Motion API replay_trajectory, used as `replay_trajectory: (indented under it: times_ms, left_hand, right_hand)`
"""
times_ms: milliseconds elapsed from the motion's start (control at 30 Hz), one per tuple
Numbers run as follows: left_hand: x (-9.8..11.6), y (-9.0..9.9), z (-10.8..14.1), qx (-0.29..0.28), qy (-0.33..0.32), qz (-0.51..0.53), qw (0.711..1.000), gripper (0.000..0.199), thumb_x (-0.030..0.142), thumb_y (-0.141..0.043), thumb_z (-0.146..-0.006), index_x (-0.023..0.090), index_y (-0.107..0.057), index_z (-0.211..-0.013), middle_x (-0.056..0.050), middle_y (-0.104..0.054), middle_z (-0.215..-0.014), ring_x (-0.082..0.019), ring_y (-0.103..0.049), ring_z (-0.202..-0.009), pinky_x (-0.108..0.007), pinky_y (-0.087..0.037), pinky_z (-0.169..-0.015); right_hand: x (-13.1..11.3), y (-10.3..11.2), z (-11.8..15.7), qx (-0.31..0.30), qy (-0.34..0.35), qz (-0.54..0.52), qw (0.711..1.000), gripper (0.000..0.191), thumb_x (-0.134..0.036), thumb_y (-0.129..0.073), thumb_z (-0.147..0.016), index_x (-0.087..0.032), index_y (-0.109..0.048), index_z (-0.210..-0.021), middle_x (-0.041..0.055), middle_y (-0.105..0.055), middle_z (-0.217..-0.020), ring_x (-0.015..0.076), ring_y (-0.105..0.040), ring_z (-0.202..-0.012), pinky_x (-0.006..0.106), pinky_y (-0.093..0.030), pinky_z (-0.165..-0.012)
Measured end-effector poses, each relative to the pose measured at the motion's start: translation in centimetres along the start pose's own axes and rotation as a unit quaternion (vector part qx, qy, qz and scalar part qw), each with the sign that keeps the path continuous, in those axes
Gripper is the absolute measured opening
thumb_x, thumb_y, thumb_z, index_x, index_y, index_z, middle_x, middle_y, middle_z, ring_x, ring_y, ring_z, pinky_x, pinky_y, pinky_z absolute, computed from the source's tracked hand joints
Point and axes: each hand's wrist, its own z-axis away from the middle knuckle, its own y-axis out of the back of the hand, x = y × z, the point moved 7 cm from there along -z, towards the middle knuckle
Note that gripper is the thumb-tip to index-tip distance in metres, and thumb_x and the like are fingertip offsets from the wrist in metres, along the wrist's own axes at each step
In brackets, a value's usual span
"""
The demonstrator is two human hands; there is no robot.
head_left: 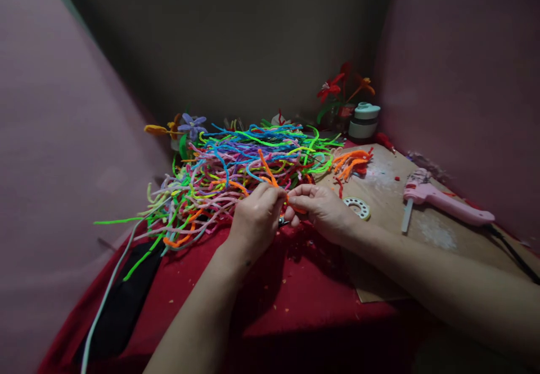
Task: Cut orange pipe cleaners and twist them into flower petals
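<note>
An orange pipe cleaner (pixel 268 169) sticks up from between my two hands, its lower part bent near the fingertips. My left hand (pixel 257 213) is closed, with thumb and fingers pinched on it. Close beside it on the right, my right hand (pixel 318 208) also pinches the orange piece between thumb and forefinger. Just behind both hands lies a large tangled pile of pipe cleaners (pixel 219 166) in pink, green, blue, purple and yellow. A small dark metal item (pixel 283 221) shows below the fingers, partly hidden.
On a brown board (pixel 386 171) at the right lie a pink glue gun (pixel 451 202), a round white disc with holes (pixel 358 207) and orange pieces (pixel 352 163). A lidded jar (pixel 364 121) and fuzzy flowers stand behind. A white cable (pixel 107 295) crosses a black strip at left.
</note>
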Motion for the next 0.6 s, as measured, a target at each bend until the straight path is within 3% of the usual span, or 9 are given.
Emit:
replay_trajectory:
  times_ms: [133, 233, 433, 600]
  left_hand:
    - [1.7, -0.8, 0.4, -0.041, -0.083, -0.192, 0.977, 0.017, 0.018, -0.045, -0.085, 0.016, -0.06, -0.078, -0.005, -0.059, -0.074, -0.015, -0.054, -0.062, -0.025, -0.032, -0.052]
    - [2.5, -1.0, 0.7, -0.025, -0.114, -0.281, 0.952, 0.017, 0.021, -0.044, -0.086, 0.016, -0.057, -0.075, -0.003, -0.055, -0.067, -0.014, -0.05, -0.053, -0.026, -0.028, -0.047]
    - [2.0, -0.5, 0.7, 0.043, -0.095, -0.277, 0.955, 0.016, 0.022, -0.043, -0.087, 0.015, -0.054, -0.077, -0.004, -0.055, -0.067, -0.014, -0.053, -0.055, -0.025, -0.033, -0.046]
    - [-0.3, 2.6, 0.6, 0.172, 0.007, -0.185, 0.967, 0.011, 0.018, -0.045, -0.084, 0.014, -0.056, -0.083, -0.005, -0.06, -0.074, -0.014, -0.058, -0.065, -0.023, -0.041, -0.058]
  right_hand:
    - [0.2, 0.0, -0.2, -0.011, 0.0, 0.003, 1.0, 0.013, -0.024, -0.062, -0.07, -0.014, -0.054, -0.067, 0.0001, -0.061, -0.054, 0.0085, -0.054, -0.045, 0.021, -0.04, -0.048]
    - [0.3, 0.0, -0.2, -0.019, -0.002, 0.011, 1.0, 0.008, -0.019, -0.061, -0.068, -0.013, -0.055, -0.065, -0.0006, -0.059, -0.051, 0.0081, -0.054, -0.044, 0.02, -0.039, -0.046]
    - [-0.5, 0.0, -0.1, -0.019, 0.021, 0.015, 0.999, 0.01, -0.021, -0.062, -0.067, -0.014, -0.056, -0.069, -0.0003, -0.061, -0.051, 0.0089, -0.053, -0.044, 0.021, -0.04, -0.045]
    - [-0.2, 0.2, 0.2, 0.0, 0.003, 0.023, 1.0, 0.01, -0.02, -0.061, -0.069, -0.015, -0.053, -0.071, -0.0003, -0.061, -0.05, 0.0077, -0.052, -0.04, 0.019, -0.037, -0.043]
